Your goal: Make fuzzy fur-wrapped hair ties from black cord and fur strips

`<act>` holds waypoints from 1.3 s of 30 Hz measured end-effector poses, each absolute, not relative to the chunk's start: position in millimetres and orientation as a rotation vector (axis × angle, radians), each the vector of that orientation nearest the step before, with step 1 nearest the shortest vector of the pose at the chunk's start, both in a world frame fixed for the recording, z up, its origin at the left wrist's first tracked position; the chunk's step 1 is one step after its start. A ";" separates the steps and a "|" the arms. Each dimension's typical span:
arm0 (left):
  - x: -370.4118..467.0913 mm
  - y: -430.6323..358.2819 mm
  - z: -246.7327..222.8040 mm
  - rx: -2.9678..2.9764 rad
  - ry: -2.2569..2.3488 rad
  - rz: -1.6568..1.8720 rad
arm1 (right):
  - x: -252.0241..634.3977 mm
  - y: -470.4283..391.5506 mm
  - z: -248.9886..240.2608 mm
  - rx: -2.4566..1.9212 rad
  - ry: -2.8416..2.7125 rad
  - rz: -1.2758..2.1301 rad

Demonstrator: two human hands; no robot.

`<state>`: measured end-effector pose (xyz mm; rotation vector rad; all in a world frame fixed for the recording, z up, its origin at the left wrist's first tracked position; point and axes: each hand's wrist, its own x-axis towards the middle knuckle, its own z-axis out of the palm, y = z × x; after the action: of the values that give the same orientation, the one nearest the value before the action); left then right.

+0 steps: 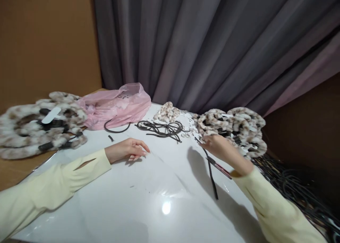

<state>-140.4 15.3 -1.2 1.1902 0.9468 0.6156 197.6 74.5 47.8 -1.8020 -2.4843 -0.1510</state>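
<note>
My left hand (127, 150) is just above the white table, palm turned inward, its fingers loosely apart and holding nothing. My right hand (219, 149) reaches over the table's right side with its fingers curled together. What lies between those fingertips, if anything, is hidden. Just beyond them are small metal rings and white bits (187, 128). Below that hand, a dark cord (211, 175) lies lengthwise on the table, crossed by a pair of scissors (221, 168) with reddish handles. Ahead of my left hand are a tangle of dark cords (164, 128) and a curved cord (117, 131).
Furry mottled rings with white tags form a left pile (57, 126) and a right pile (247, 124). A smaller furry bundle (168, 112) sits at the back beside a pink plastic bag (119, 106). Many dark cords (294, 182) lie at right. A grey curtain (170, 44) hangs behind.
</note>
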 end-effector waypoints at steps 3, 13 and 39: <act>-140.7 15.5 -3.3 1.213 0.931 0.604 | 130.0 124.6 56.5 -1.523 -2.697 -0.346; -140.7 18.1 -4.0 1.133 0.917 0.590 | 67.8 254.8 35.0 -1.098 -3.092 -0.615; -141.6 28.8 -9.2 0.658 0.731 0.836 | 57.3 37.5 42.0 -0.477 -2.878 -0.608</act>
<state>-141.6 28.8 -9.2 0.6577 0.7314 0.8360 57.3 37.5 42.0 -0.4765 -2.8783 -0.6084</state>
